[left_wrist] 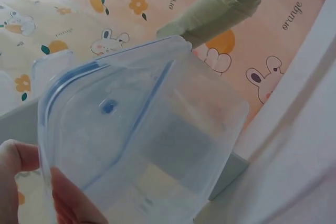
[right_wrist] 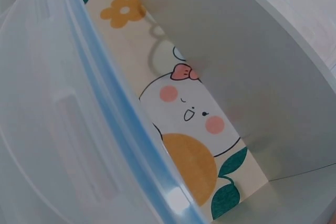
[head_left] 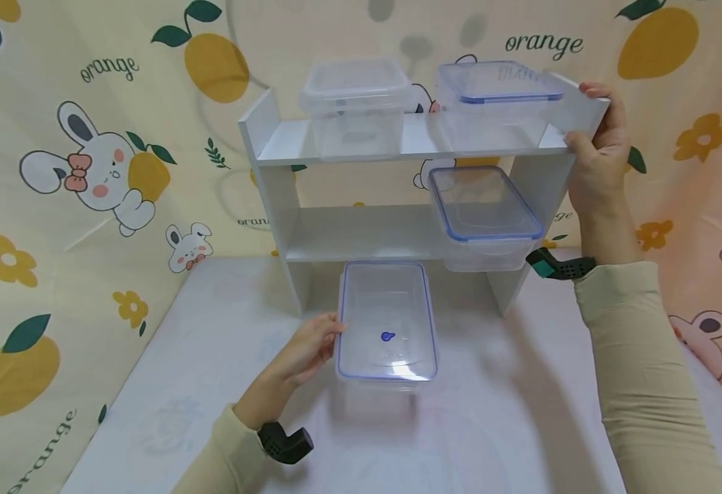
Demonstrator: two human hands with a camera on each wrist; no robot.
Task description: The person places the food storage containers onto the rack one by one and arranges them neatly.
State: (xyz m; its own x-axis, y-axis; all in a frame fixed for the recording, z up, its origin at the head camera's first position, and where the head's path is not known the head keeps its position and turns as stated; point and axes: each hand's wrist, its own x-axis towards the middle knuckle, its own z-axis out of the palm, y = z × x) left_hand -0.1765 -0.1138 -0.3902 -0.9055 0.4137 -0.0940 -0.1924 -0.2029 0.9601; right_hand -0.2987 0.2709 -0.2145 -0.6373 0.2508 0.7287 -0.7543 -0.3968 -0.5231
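My left hand (head_left: 306, 350) pinches the left edge of a clear plastic food container (head_left: 385, 302) with a blue-edged lid. The container is held up in front of the shelf's lower part, and a small blue plug (left_wrist: 108, 106) shows in its lid. With my right hand (head_left: 604, 158) I grip the top of the right side panel of a white shelf rack (head_left: 361, 230). Another blue-edged container (head_left: 487, 202) sits on the middle board at the right, its front jutting past the board's edge. The right wrist view shows a blue-edged lid close up, but not the hand.
On the top board stand an all-clear lidded box (head_left: 357, 110) at the left and a blue-edged container (head_left: 499, 113) at the right. The rack stands on a white table (head_left: 212, 384), backed by a printed cloth (head_left: 206, 171) with rabbits and oranges.
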